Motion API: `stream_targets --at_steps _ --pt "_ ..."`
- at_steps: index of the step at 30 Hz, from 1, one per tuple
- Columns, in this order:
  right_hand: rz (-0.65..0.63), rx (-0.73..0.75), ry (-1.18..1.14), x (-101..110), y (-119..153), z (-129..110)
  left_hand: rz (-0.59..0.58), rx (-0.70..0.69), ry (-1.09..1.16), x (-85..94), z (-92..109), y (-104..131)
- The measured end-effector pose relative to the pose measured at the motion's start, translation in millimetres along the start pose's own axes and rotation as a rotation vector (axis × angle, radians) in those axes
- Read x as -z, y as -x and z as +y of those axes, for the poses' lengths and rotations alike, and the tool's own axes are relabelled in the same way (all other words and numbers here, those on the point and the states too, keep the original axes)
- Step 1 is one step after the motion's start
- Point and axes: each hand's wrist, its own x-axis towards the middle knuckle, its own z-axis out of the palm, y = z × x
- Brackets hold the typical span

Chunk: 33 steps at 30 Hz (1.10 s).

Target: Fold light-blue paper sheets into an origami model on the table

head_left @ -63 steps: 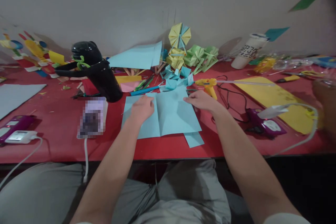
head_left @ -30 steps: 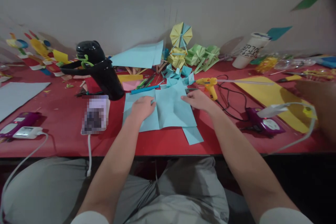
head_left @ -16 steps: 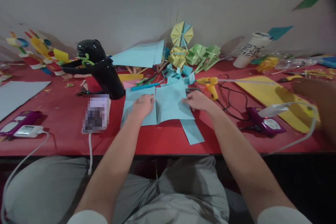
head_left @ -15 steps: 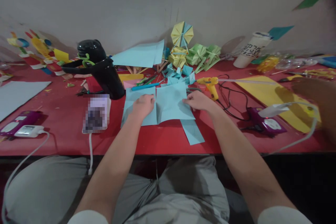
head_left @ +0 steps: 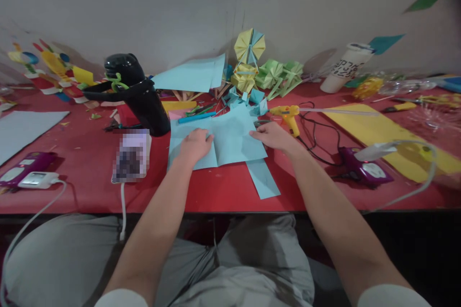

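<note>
A creased light-blue paper sheet [head_left: 236, 141] is held at the center of the frame, its right edge pinched between the thumb and fingers of the right hand [head_left: 271, 135]. The left hand [head_left: 196, 145] is laid over the sheet's left part with fingers curled; whether paper is gripped there cannot be told. Between the sheet's lower edge and the front edge of the red-covered bench [head_left: 216, 192], a smooth band is left, crossed at its right by a narrow blue paper strip [head_left: 264, 184]. Room is bounded at left by a leaning, glossy black tumbler [head_left: 148, 111], and at right by a yellow glue gun [head_left: 290, 117] and its looping dark cord [head_left: 317, 127]. Just beyond the sheet's top edge, crumpled-looking folded blue pieces [head_left: 239, 100] are massed. Behind them, round, pleated yellow paper ornaments [head_left: 248, 47] are stacked beside fan-folded green ones [head_left: 270, 73]. A flat yellow sheet [head_left: 385, 141] is spread at right, near a shiny purple power socket [head_left: 365, 168].
</note>
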Motion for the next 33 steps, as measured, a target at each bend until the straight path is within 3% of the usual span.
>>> stream_targets --at_steps 8,17,22,25,29,33 --pt "-0.121 -0.03 0.123 -1.8 -4.7 9.0 -0.095 -0.012 0.012 3.1 -4.7 3.5" --pt "-0.109 -0.022 0.079 9.2 4.0 3.6 -0.082 -0.016 0.033 5.0 -4.0 2.6" --pt "-0.277 -0.04 0.008 14.5 11.9 -4.6 -0.17 -0.151 0.067 5.3 -18.2 -2.0" --pt "-0.35 -0.042 0.07 14.0 10.8 -4.4 -0.184 -0.148 0.112 4.9 -22.7 -3.5" --pt "-0.381 -0.035 0.197 14.3 9.1 -3.9 -0.181 -0.114 0.152 4.7 -20.9 -3.1" --pt "-0.382 -0.06 0.143 17.2 11.5 -2.9 -0.176 -0.105 0.159 3.7 -20.8 -3.8"
